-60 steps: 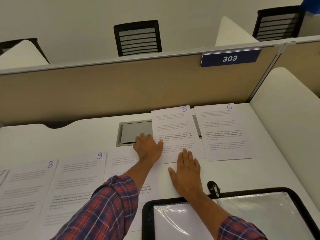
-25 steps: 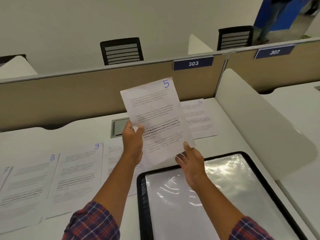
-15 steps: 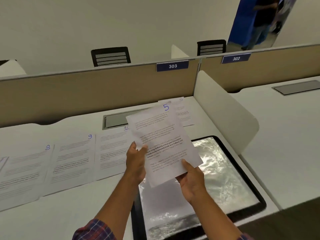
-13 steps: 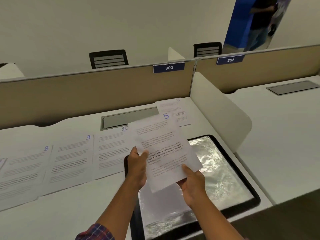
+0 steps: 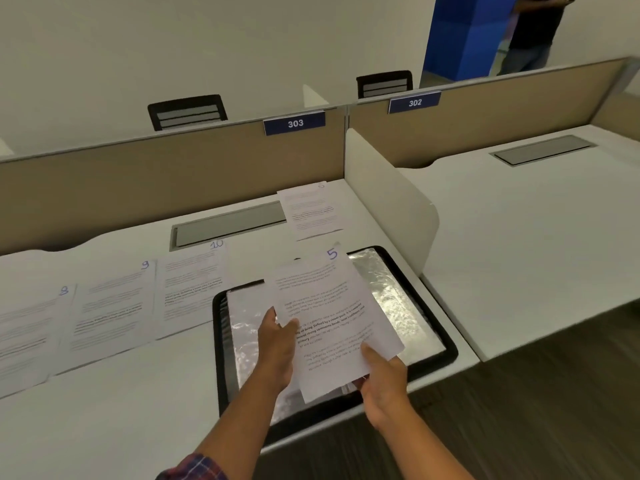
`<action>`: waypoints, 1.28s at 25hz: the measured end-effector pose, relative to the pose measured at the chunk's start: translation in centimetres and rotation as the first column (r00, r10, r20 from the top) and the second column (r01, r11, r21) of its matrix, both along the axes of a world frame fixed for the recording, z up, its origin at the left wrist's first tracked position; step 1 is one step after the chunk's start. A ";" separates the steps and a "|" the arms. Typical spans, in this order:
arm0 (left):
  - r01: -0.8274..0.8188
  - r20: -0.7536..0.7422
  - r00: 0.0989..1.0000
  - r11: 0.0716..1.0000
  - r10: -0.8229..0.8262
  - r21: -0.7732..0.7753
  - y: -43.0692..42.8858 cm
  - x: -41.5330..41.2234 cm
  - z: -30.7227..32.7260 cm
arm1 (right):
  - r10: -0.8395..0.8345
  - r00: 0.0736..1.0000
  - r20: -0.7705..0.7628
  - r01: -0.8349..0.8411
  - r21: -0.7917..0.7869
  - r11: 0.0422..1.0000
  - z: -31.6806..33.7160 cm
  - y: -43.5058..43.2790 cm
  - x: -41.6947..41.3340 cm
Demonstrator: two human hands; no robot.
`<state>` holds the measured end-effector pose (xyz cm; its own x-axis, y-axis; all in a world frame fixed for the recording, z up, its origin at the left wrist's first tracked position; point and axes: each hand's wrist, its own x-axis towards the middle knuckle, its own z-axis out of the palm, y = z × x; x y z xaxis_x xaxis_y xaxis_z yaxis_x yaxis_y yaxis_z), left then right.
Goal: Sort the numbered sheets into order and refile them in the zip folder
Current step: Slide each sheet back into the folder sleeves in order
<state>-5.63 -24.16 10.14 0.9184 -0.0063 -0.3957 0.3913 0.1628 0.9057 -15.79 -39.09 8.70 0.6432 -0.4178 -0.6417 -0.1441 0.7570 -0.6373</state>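
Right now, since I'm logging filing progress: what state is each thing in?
sheet 5: lifted, face up, over the zip folder
left hand: grips sheet 5's left edge
right hand: grips sheet 5's lower right corner
zip folder: flat on the desk; zipped or not, cannot tell
sheet 8: flat, face up
sheet 9: flat, face up
sheet 10: flat, face up
rear sheet: flat, number unreadable

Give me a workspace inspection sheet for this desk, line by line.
Surface: white desk, papers at left.
Job's things: sheet 5 held above the zip folder; sheet 8, sheet 9 and sheet 10 lie in a row at left; back sheet, number unreadable.
Clutter: nothing seen.
Hands: left hand pinches sheet 5's left edge; right hand grips its lower right corner.
Cables: nothing seen.
Surroundings: sign 303 on the divider; a person stands far right.
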 end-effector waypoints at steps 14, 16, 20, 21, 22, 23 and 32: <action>0.033 0.020 0.999 0.981 -0.037 0.192 -10.2 -7.0 -1.7 | -0.034 0.999 -0.025 0.034 -0.005 0.999 -3.1 -12.9 -10.9; 0.089 0.153 0.967 0.835 -0.203 0.543 -10.0 -6.6 -2.8 | -0.045 0.998 -0.039 0.044 -0.010 0.999 -3.6 -14.9 -13.0; 0.245 0.170 0.680 0.438 -0.714 0.865 -9.7 -6.7 -4.7 | -0.070 0.995 -0.066 0.070 -0.009 0.998 -4.2 -17.7 -17.0; 0.305 0.149 0.609 0.403 -0.779 0.863 -9.7 -6.9 -4.8 | -0.073 0.995 -0.069 0.073 0.003 0.997 -4.3 -18.1 -17.8; 0.341 0.131 0.544 0.361 -0.829 0.868 -9.8 -6.9 -4.9 | -0.071 0.995 -0.072 0.072 0.013 0.997 -4.4 -18.5 -18.5; 0.341 0.132 0.493 0.331 -0.860 0.880 -9.9 -7.0 -5.0 | -0.061 0.995 -0.074 0.063 0.023 0.998 -4.5 -18.8 -19.2; 0.229 0.081 0.556 0.246 -0.827 0.942 -9.5 -6.3 -5.5 | 0.088 0.996 -0.028 -0.086 0.043 0.995 -5.2 -20.1 -23.5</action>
<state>-11.93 -33.66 4.62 0.8253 -0.5614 -0.0609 -0.4686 -0.7412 0.4807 -39.27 -59.21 3.55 0.6562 -0.3338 -0.6767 -0.2290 0.7664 -0.6002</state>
